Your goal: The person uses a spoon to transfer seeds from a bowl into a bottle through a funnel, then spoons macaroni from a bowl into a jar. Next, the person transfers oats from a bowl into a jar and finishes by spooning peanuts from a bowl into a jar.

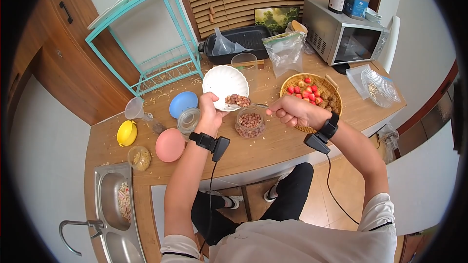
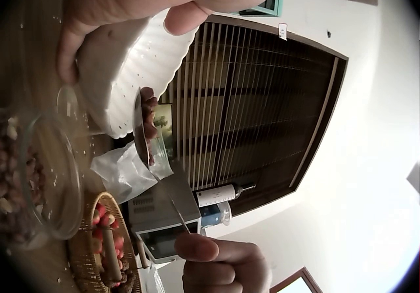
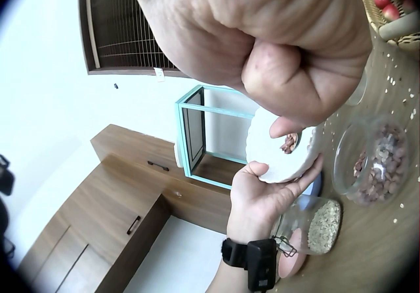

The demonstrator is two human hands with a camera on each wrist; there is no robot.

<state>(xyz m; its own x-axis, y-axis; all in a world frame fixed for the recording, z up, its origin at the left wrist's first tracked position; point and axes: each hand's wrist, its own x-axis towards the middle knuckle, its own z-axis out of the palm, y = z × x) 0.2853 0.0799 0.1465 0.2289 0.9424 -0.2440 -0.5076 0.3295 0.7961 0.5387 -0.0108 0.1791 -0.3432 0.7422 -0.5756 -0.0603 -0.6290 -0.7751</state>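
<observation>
My left hand (image 1: 209,114) holds a white fluted bowl (image 1: 223,82) by its near side, the thumb at the rim. In the left wrist view the bowl is tilted. My right hand (image 1: 298,112) pinches the thin handle of a metal spoon (image 2: 139,130). Reddish-brown nuts (image 1: 237,100) heap the spoon, which overlaps the bowl's near right edge in the head view. Just below it stands an uncovered glass jar (image 1: 250,129) partly filled with the same nuts. The right wrist view hides most of the spoon behind the right hand.
Right of the jar is a wicker basket (image 1: 284,87) of strawberries and brown items. Left of the bowl are a blue bowl (image 1: 184,104), a pink bowl (image 1: 170,145) and a clamp-lid glass jar (image 3: 325,227) of oats. Behind stand a black pan (image 1: 243,34) and a microwave (image 1: 336,34).
</observation>
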